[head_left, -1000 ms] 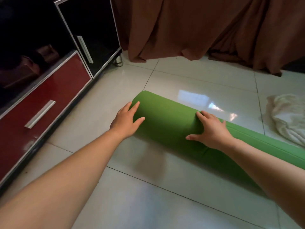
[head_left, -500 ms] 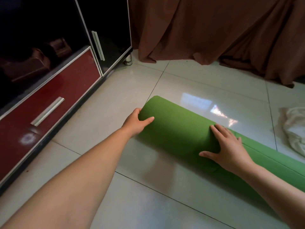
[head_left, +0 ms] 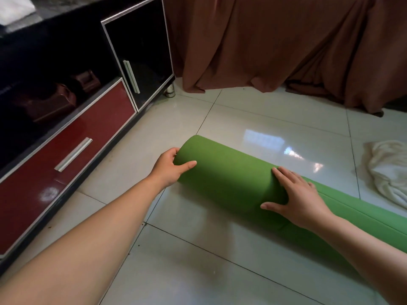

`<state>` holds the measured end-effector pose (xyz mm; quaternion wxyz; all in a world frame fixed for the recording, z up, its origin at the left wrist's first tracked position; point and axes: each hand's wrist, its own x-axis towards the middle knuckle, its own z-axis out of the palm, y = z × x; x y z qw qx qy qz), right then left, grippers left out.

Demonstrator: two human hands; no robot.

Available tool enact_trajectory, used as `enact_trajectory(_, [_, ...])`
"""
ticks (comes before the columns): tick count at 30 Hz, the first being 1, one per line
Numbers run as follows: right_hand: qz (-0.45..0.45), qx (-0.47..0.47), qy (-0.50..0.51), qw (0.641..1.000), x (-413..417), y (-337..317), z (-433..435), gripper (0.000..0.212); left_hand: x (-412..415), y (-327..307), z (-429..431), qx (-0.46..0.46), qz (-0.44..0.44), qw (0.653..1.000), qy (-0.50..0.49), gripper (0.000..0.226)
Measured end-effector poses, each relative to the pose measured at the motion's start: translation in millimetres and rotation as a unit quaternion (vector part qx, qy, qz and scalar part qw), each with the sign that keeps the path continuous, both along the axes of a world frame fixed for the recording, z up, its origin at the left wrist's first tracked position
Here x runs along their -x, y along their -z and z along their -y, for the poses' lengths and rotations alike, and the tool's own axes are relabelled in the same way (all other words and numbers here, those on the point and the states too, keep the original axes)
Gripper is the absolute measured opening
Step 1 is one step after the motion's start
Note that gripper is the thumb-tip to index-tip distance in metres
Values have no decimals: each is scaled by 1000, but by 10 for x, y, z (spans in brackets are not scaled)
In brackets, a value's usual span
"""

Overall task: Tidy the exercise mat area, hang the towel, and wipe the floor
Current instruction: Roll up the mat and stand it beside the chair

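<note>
A green exercise mat (head_left: 229,175), rolled into a thick cylinder, lies on the glossy white tiled floor (head_left: 253,124); it runs from the centre toward the lower right. My left hand (head_left: 169,165) grips the roll's left end, thumb along the top and fingers curled round the end face. My right hand (head_left: 297,194) lies flat on the roll near its middle, fingers straight and thumb spread. A crumpled white towel (head_left: 387,172) lies on the floor at the right edge, apart from the mat.
A low black and dark-red cabinet (head_left: 72,137) with a drawer handle and a glass door lines the left side. Brown curtains (head_left: 275,45) hang down to the floor at the back. Small dark crumbs dot the tile near my left forearm.
My left hand has shifted from lying on top of the roll's end to curling round it. The right hand stays flat on the roll. The view has tilted up a little.
</note>
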<state>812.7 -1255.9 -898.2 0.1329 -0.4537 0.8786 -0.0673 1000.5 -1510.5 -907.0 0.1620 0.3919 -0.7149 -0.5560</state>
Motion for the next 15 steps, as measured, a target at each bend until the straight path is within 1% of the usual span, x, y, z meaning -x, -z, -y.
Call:
enact_trajectory(4, [22,33,2,999,76,-222,-163,105,99,-422,-177,49,0,999,5,21])
enact_trajectory(7, [47,57,15,997,194,-499,-369,105,274,-877,-374,98,7,995,20,25])
enact_trajectory(11, [95,96,65,989,327,-993,-717,102,512,-1638,-727,129,25,990,48,30])
enact_trajectory(15, [144,88,117,979,380,-1546,-1087,103,755,-2454,-1242,170,63,979,93,35])
